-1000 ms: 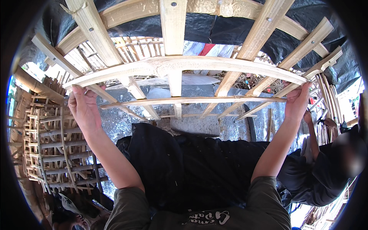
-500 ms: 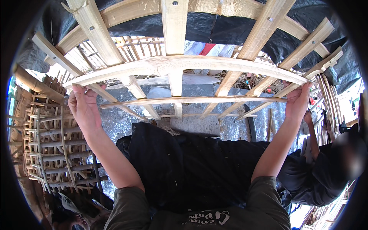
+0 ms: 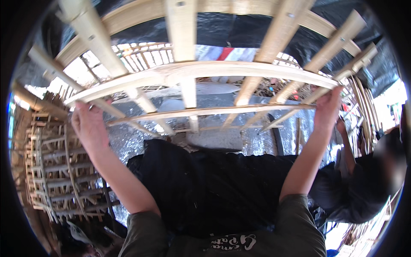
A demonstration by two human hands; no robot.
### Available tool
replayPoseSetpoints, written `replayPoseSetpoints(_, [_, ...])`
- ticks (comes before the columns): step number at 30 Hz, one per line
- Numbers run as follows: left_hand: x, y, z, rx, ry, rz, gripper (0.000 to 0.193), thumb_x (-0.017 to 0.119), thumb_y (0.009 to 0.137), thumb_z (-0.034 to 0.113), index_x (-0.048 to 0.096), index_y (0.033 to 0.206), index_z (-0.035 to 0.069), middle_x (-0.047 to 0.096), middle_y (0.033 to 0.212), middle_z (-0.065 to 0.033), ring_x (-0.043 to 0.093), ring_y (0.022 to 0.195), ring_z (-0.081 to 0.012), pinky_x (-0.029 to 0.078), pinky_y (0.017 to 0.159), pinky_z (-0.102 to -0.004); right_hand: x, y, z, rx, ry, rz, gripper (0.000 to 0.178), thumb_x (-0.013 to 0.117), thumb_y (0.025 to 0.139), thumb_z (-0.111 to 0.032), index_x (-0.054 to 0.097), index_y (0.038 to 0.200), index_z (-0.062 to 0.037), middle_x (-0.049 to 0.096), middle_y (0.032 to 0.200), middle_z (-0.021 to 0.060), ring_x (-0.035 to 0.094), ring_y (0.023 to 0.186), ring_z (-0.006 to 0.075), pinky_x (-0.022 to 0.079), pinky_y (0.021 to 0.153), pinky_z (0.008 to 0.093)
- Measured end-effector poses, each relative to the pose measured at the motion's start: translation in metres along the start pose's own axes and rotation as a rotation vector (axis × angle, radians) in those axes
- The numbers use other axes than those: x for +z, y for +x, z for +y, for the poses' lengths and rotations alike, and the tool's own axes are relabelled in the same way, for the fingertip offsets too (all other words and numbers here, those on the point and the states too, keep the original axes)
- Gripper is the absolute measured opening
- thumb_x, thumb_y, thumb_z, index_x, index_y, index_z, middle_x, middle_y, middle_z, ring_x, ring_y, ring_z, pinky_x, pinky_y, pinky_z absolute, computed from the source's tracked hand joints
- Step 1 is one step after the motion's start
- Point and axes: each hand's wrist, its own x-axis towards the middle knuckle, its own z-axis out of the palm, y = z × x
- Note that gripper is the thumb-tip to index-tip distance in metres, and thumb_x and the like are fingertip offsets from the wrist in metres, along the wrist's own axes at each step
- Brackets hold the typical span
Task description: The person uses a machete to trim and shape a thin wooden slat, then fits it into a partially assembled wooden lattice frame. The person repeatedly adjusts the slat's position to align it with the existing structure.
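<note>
Stacked bamboo frames [image 3: 55,171] sit left; left hand [image 3: 89,126] and right hand [image 3: 327,105] clamp the bamboo frame's [image 3: 205,70] opposite ends.

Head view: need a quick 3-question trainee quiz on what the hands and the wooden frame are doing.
1. True or false: both hands grip the slatted wooden frame.
2. Which hand holds the frame's right end? A) left hand B) right hand
3. What stands at the far left of the picture?

Key:
1. True: the left hand and the right hand each clasp an end of it.
2. B.
3. A stack of finished slat crates.
</note>
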Motion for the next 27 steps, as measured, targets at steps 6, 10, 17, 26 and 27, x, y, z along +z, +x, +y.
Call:
replayPoseSetpoints(6, [-0.015, 0.003, 0.006, -0.023, 0.0, 0.069, 0.047, 0.053, 0.106, 0.039, 0.057, 0.13, -0.001, 0.063, 0.125, -0.0171, 0.064, 0.11, -0.0275, 0.05, 0.103, -0.0519, 0.029, -0.012, -0.014, -0.075, 0.031, -0.106, 0.049, 0.046, 0.109, -0.044, 0.067, 0.09, -0.0038, 0.071, 0.078, 0.0095, 0.068, 0.073, 0.0174, 0.051, 0.08, 0.0343])
replayPoseSetpoints(10, [-0.014, 0.007, 0.0, -0.005, -0.042, 0.021, 0.041, 0.052, 0.107, 0.037, 0.063, 0.124, 0.001, 0.066, 0.124, -0.0149, 0.068, 0.107, -0.0259, 0.055, 0.098, -0.0531, 0.029, -0.017, -0.021, -0.088, 0.032, -0.093, 0.05, 0.046, 0.109, -0.043, 0.068, 0.091, -0.0022, 0.072, 0.078, 0.0104, 0.068, 0.072, 0.0167, 0.051, 0.077, 0.0326])
replayPoseSetpoints(17, [-0.002, 0.003, 0.008, 0.11, 0.04, -0.079, 0.035, 0.053, 0.107, 0.033, 0.064, 0.116, 0.0, 0.073, 0.106, -0.0126, 0.072, 0.097, -0.0256, 0.059, 0.091, -0.0522, 0.026, -0.018, -0.019, -0.128, -0.059, -0.072, 0.058, 0.043, 0.109, -0.049, 0.067, 0.087, -0.0013, 0.071, 0.075, 0.0107, 0.066, 0.069, 0.0162, 0.051, 0.075, 0.032])
replayPoseSetpoints(26, [0.005, -0.003, 0.017, 0.14, 0.09, -0.067, 0.031, 0.055, 0.107, 0.03, 0.066, 0.107, 0.002, 0.073, 0.101, -0.0107, 0.072, 0.093, -0.0221, 0.062, 0.084, -0.0528, 0.032, -0.022, -0.024, -0.149, -0.144, 0.005, 0.063, 0.039, 0.109, -0.051, 0.067, 0.085, -0.0004, 0.07, 0.074, 0.0117, 0.065, 0.069, 0.0161, 0.051, 0.074, 0.0319])
replayPoseSetpoints(27, [0.006, -0.002, 0.015, 0.138, 0.08, -0.07, 0.031, 0.055, 0.107, 0.031, 0.067, 0.107, 0.002, 0.073, 0.101, -0.0106, 0.072, 0.093, -0.0218, 0.062, 0.084, -0.0531, 0.029, -0.02, -0.023, -0.154, -0.154, 0.015, 0.063, 0.038, 0.11, -0.051, 0.066, 0.086, -0.0001, 0.07, 0.074, 0.0117, 0.065, 0.069, 0.0161, 0.051, 0.074, 0.0317])
